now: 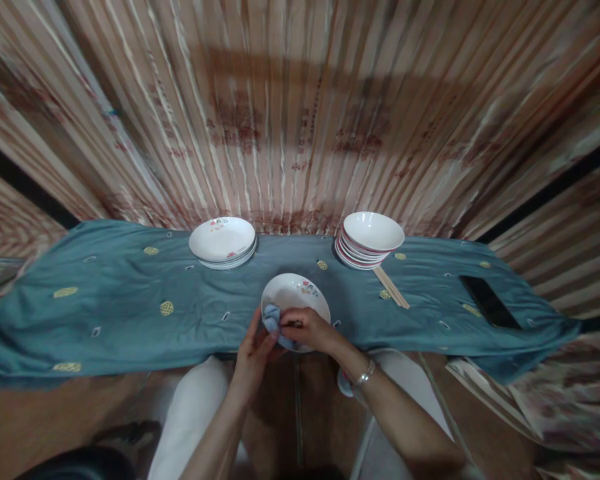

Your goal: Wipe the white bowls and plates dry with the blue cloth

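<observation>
A white plate point(293, 287) with a small flower print is tilted toward me at the near edge of the table. My left hand point(257, 347) grips its lower left rim, fingers behind and thumb in front. Over the plate's inner face, my right hand point(305, 328) is closed on a light blue cloth point(272, 317), which lies against the plate near the left rim. Part of the cloth is hidden under the fingers, and a bit of it shows lower down by the rim.
A stack of flowered plates point(223, 240) stands at the back left. Back right is a stack of red-rimmed white bowls point(373, 232), with wooden chopsticks point(393, 288) beside it. A black phone point(489, 302) lies on the right of the green cloth-covered table point(130, 300). A curtain point(300, 133) hangs behind.
</observation>
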Tool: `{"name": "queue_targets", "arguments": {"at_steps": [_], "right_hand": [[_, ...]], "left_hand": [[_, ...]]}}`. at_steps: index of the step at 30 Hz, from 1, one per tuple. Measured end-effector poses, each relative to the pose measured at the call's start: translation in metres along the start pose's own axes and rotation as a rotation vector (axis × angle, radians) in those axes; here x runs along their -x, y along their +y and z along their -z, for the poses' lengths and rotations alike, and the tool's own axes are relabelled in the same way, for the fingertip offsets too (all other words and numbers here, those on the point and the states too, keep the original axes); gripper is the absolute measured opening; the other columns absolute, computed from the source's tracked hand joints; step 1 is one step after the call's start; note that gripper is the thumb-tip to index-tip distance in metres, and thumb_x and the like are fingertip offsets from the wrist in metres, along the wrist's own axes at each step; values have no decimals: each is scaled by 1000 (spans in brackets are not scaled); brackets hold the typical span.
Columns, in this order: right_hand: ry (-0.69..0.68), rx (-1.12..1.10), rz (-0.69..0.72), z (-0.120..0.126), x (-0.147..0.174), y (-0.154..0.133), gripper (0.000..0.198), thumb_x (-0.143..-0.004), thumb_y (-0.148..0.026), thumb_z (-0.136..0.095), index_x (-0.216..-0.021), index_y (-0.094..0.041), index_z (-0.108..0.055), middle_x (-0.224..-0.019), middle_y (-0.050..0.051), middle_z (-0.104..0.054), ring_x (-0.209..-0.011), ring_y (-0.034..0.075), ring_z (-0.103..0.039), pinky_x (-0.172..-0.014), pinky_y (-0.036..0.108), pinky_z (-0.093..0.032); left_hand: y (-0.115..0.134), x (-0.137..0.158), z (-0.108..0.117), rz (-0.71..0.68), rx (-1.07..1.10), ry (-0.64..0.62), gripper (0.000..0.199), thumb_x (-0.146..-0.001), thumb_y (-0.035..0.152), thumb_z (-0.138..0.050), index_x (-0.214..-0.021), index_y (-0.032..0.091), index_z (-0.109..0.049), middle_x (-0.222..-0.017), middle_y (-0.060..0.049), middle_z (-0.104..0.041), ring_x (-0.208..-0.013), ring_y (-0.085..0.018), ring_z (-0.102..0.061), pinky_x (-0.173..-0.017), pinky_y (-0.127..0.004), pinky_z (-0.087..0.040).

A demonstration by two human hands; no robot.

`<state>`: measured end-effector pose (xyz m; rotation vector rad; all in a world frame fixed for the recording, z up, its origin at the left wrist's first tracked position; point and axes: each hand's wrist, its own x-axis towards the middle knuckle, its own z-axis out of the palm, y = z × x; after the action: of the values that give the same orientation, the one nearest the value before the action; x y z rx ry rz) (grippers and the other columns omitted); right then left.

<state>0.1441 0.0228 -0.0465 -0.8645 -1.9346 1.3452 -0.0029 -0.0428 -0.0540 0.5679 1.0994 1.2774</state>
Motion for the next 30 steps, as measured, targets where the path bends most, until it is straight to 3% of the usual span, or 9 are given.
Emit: {"name": "queue_targets", "arguments": {"at_steps": [5, 10, 14, 19, 26, 30], "right_hand": [[-118, 272, -53, 25, 22, -4, 12, -76, -19, -58, -74, -18, -70, -75, -2, -68, -69, 13, -61, -63, 21, -43], [1, 740, -221, 42, 29, 3, 11, -75, -13, -58, -73, -18, -67, -76, 3, -67, -71, 17, -59, -65, 25, -41], [95, 929, -247, 43, 18, 15, 15, -77, -9, -52, -82, -16, -65, -87, 9, -67, -84, 20, -60, -76, 29, -43], [232, 881, -167, 41, -6, 27, 20, -81, -7, -47, -88, -16, -62, -101, 11, -64, -97, 20, -58, -89, 29, -44], [416, 586, -6, 25, -39, 28, 16, -85, -16, -52, -96, -16, -63, -111, 10, -61, -106, 20, -56, -98, 33, -41], [397, 401, 95, 6, -46, 17, 13, -83, -18, -56, -92, -17, -65, -111, 9, -63, -108, 19, -57, -99, 33, -41]], "left_hand": [[4, 1, -2, 27, -3, 13, 104, -57, 40, -83, -146, 23, -32, -113, -12, -69, -96, -27, -67, -73, -36, -58], [8, 3, -6, 31, -1, 1, 104, -58, 41, -83, -146, 25, -32, -115, -12, -69, -102, -30, -65, -72, -34, -58], [8, 2, -7, 17, -11, 2, 105, -56, 43, -84, -146, 26, -33, -115, -12, -68, -102, -30, -65, -70, -34, -59], [7, 2, -9, 13, -11, 18, 101, -57, 41, -83, -145, 27, -35, -114, -12, -69, -101, -30, -65, -71, -36, -59], [7, 1, -8, 16, -14, -11, 98, -59, 40, -82, -145, 26, -35, -110, -11, -70, -98, -28, -66, -72, -36, -58], [4, 0, -5, 10, -3, -29, 97, -61, 40, -81, -145, 25, -34, -108, -11, -70, -96, -27, -67, -75, -39, -58]]}}
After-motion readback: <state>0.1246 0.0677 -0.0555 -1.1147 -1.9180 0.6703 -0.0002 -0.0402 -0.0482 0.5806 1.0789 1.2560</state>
